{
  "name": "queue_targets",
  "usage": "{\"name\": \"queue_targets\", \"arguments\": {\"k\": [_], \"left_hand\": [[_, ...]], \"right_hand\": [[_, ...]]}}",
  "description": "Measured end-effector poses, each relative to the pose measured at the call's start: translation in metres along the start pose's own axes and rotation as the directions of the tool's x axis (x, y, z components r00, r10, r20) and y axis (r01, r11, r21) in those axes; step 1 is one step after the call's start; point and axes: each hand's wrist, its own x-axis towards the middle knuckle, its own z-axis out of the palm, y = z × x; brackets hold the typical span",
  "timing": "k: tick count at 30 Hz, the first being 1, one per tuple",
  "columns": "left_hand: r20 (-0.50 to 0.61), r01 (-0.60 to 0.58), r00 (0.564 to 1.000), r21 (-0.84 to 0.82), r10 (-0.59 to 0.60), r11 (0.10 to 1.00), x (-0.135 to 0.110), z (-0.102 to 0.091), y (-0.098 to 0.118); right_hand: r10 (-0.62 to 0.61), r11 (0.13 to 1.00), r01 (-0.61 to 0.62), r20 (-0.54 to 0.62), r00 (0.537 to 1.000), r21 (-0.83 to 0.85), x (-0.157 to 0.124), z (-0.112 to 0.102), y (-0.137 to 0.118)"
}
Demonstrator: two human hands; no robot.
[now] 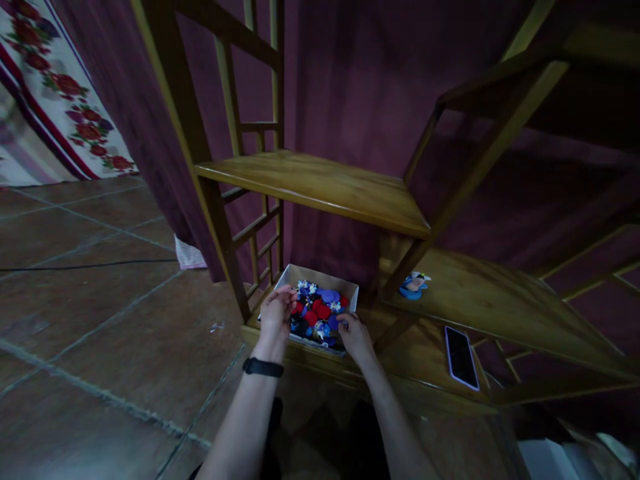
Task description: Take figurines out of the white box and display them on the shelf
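A small open cardboard box (323, 277) sits on the lowest wooden shelf (420, 360), filled with several red, blue and white small toys (320, 308). My left hand (276, 313), with a black band on its wrist, has its fingers curled at the box's left edge, over the toys. My right hand (354, 335) rests at the near right corner of the box, fingers bent toward the toys. What, if anything, either hand pinches is too small to make out.
A phone (461, 357) lies face up on the lowest shelf to the right. A small blue toy figure (414, 285) stands on the middle shelf (500, 300). Another shelf (320, 183) hangs above the box. A tiled floor (100, 300) and a dark red curtain (150, 133) lie to the left.
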Motion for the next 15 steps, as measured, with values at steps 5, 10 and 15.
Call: {"name": "queue_targets", "arguments": {"k": [5,10,15], "left_hand": [[0.316,-0.173,0.948,0.442,0.027,0.880,0.013,-0.006,0.007],[0.410,-0.375,0.912,0.843,-0.010,0.386,0.024,-0.027,0.003],[0.442,-0.447,0.892,0.893,-0.089,-0.043,0.019,-0.034,-0.009]], "right_hand": [[-0.062,0.994,0.083,0.276,0.959,-0.065,-0.001,-0.002,0.006],[-0.108,0.987,0.149,0.419,0.902,-0.065,-0.010,0.006,0.009],[-0.136,0.973,0.199,0.408,0.903,-0.116,-0.011,0.007,0.008]]}}
